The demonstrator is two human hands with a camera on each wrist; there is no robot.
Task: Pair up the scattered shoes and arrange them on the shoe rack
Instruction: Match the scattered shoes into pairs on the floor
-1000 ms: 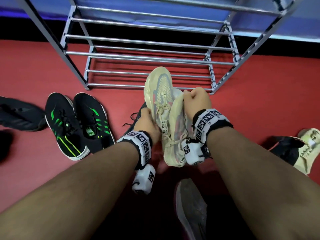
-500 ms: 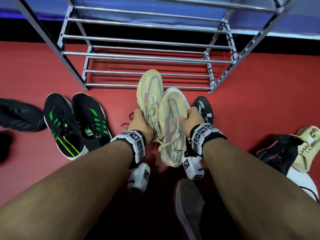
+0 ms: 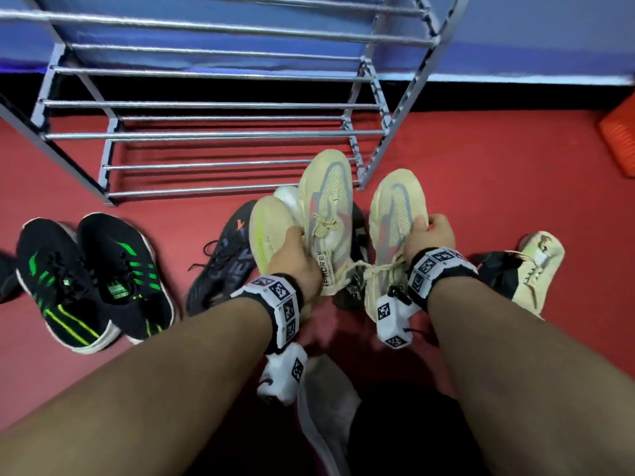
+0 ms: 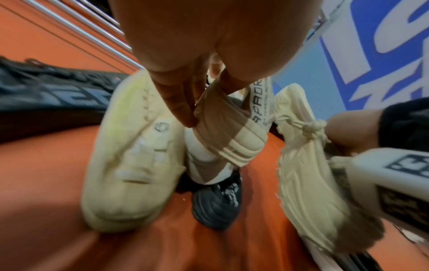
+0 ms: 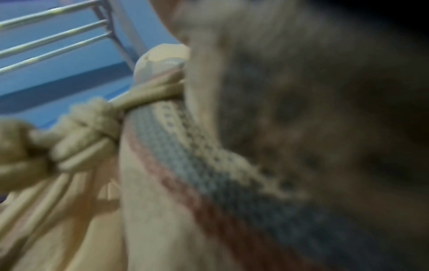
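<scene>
My left hand [image 3: 295,255] grips a cream knit sneaker [image 3: 326,214] by its heel collar, toe pointing at the shoe rack [image 3: 213,134]. In the left wrist view its fingers [image 4: 183,102] pinch that collar [image 4: 223,128]. My right hand [image 3: 426,235] grips the matching cream sneaker [image 3: 395,214] by its side, a hand's width to the right. Their cream laces [image 3: 360,269] stretch between the two shoes. The right wrist view is filled with blurred knit upper [image 5: 209,174] and a lace knot [image 5: 88,132]. The rack's rails are bare.
A pale yellow shoe [image 3: 271,228] lies just left of my left hand, a dark grey one [image 3: 223,259] beside it. A black-and-green pair [image 3: 86,280] sits at the left. A cream and a black shoe [image 3: 536,266] lie right, a grey one [image 3: 326,407] near me.
The two cream sneakers were pressed side by side; now they are apart, the right-hand one moved to the right. Both hands keep their grip.
</scene>
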